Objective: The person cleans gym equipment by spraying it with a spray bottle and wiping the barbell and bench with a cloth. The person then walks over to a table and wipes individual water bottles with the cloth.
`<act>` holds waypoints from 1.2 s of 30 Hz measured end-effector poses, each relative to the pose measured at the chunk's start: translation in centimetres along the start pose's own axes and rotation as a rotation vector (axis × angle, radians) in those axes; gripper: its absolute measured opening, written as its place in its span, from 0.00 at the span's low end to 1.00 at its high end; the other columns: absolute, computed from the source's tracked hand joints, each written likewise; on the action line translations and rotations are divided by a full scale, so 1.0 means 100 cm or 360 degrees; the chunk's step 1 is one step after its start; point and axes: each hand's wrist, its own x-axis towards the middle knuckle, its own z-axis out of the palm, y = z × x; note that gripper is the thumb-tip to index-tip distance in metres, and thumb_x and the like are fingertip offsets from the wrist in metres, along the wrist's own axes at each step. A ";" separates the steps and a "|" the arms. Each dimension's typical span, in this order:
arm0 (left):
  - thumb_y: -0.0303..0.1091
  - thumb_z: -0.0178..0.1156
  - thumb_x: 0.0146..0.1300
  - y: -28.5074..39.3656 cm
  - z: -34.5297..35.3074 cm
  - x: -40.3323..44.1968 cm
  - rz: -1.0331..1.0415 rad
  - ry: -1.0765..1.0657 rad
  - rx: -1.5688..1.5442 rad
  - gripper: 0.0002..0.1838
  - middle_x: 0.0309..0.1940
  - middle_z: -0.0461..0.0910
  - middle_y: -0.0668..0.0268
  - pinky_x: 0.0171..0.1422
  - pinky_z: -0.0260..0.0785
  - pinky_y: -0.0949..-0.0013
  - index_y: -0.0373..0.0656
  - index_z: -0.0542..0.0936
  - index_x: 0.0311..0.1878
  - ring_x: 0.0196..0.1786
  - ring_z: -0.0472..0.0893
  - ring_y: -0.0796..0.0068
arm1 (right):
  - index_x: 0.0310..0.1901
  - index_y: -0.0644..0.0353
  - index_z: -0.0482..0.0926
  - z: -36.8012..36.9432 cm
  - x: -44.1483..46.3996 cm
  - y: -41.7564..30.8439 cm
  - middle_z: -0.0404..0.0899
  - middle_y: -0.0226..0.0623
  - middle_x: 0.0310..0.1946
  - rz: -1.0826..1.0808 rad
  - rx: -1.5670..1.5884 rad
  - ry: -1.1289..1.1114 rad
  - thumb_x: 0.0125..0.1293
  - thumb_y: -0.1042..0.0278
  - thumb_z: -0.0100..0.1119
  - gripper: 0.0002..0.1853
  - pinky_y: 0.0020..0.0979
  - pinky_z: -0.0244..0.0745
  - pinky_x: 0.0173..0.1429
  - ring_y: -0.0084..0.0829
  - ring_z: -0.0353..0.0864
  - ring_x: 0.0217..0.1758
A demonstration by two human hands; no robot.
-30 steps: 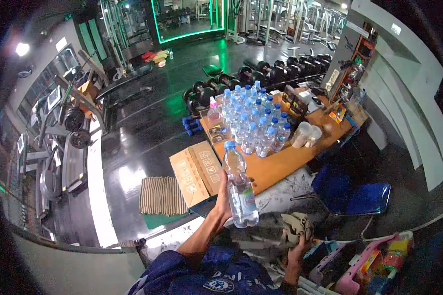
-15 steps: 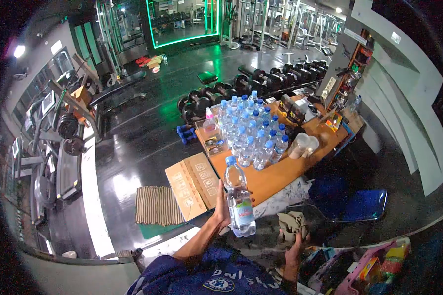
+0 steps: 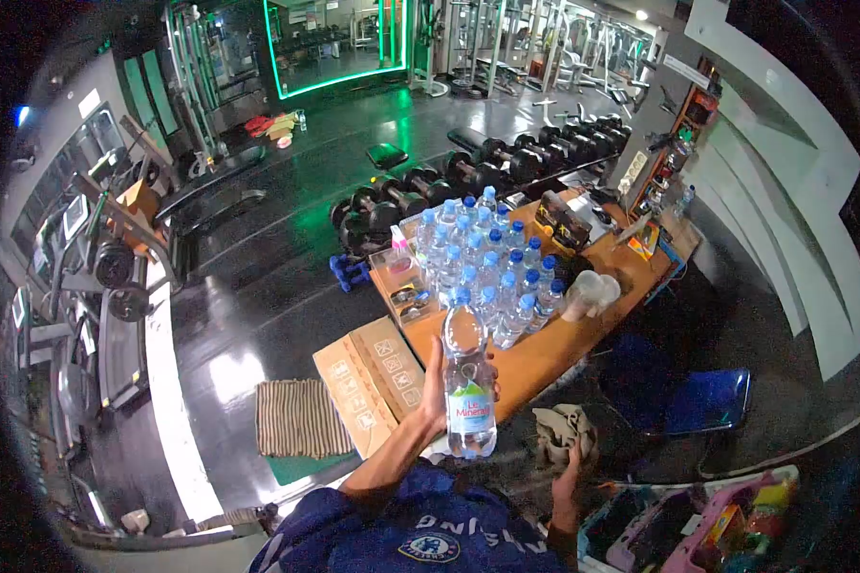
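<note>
A clear plastic water bottle (image 3: 469, 368) with a light-blue cap stands nearly upright in front of my chest. My left hand (image 3: 434, 401) is wrapped round its side, and the label with a green mountain and red lettering faces me. Lower to the right, my right hand (image 3: 568, 473) grips a crumpled khaki cloth (image 3: 562, 428), apart from the bottle. Just beyond the held bottle, many similar water bottles (image 3: 492, 263) with blue caps crowd together on a wooden table (image 3: 535, 377).
Beside the table are a cardboard box (image 3: 358, 368) and a striped folded mat (image 3: 301, 418). Two clear cups (image 3: 591, 294) sit on the tabletop. A blue chair (image 3: 702, 401) is at right, a toy-filled bin (image 3: 698, 520) below it. Behind runs a dumbbell rack (image 3: 468, 172).
The bottle in my left hand has turned and straightened, so its label faces me more squarely. My right hand still holds the cloth. The whole view has shifted slightly.
</note>
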 end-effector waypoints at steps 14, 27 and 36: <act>0.85 0.36 0.56 0.011 0.002 0.057 -0.0291 -0.0286 0.0061 0.53 0.38 0.81 0.54 0.47 0.80 0.53 0.41 0.72 0.60 0.42 0.84 0.54 | 0.72 0.58 0.62 -0.003 0.008 0.001 0.63 0.41 0.71 -0.0419 -0.0626 -0.0063 0.70 0.70 0.57 0.30 0.40 0.64 0.73 0.40 0.65 0.71; 0.81 0.32 0.62 -0.104 0.052 0.123 -0.0967 -0.0474 0.0577 0.48 0.46 0.81 0.59 0.55 0.76 0.55 0.45 0.74 0.59 0.47 0.82 0.63 | 0.70 0.60 0.65 -0.074 -0.047 0.026 0.70 0.39 0.65 -0.0540 0.0626 0.0601 0.76 0.63 0.50 0.24 0.39 0.66 0.70 0.36 0.72 0.65; 0.63 0.46 0.72 -0.280 0.086 0.135 -0.1142 -0.1070 0.0980 0.33 0.57 0.76 0.62 0.60 0.72 0.59 0.46 0.67 0.68 0.57 0.77 0.67 | 0.58 0.61 0.74 -0.107 -0.131 -0.075 0.78 0.35 0.52 -0.0811 0.0232 0.1509 0.74 0.54 0.53 0.20 0.34 0.77 0.56 0.30 0.79 0.52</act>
